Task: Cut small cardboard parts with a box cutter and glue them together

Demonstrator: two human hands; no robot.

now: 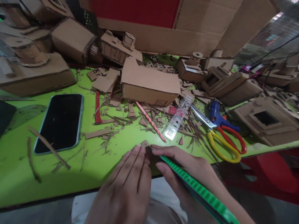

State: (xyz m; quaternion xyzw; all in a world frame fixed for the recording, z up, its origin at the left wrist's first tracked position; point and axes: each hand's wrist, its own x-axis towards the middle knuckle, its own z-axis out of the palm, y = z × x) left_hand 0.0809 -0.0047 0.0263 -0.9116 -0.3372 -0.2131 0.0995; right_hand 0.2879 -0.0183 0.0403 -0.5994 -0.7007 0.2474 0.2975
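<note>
My left hand [127,183] lies flat, fingers stretched together, pressing a small cardboard piece [144,144] against the green table [21,183] near its front edge. My right hand [187,166] is closed round a green utility knife [198,188], whose tip meets the cardboard just beside my left fingertips. Most of the cardboard piece is hidden under my hands.
A black phone [59,123] lies at the left. Behind my hands are cardboard scraps, a pink pencil [150,121], a clear ruler [178,116], red and yellow scissors [221,137], a blue glue gun [216,113], a cardboard box [149,82] and several cardboard models.
</note>
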